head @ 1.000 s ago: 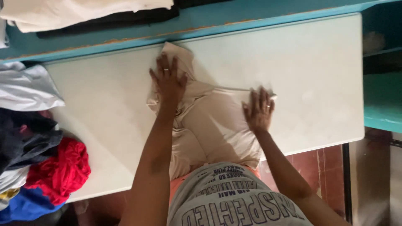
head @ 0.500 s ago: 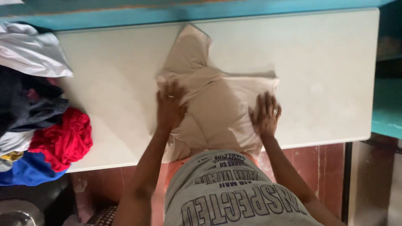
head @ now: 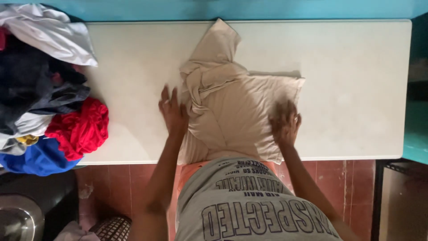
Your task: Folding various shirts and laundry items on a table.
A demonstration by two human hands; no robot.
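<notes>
A beige garment [head: 232, 107] lies partly folded on a white table [head: 347, 89], one sleeve pointing toward the far edge. My left hand [head: 173, 111] rests flat with fingers spread on the table at the garment's left edge, touching the bunched fabric. My right hand [head: 284, 121] presses flat on the garment's right side near its lower corner, slightly blurred. Neither hand grips anything.
A heap of clothes sits on the table's left end: white [head: 49, 31], dark [head: 40, 85], red [head: 80, 127] and blue [head: 35, 158] pieces. A teal wall [head: 267, 9] runs behind the table. Red floor tiles [head: 352, 187] lie below.
My left hand slid from the middle of the garment off to its left edge. My right hand shifted down and right along the fabric. The view tilted so more of the clothes heap shows.
</notes>
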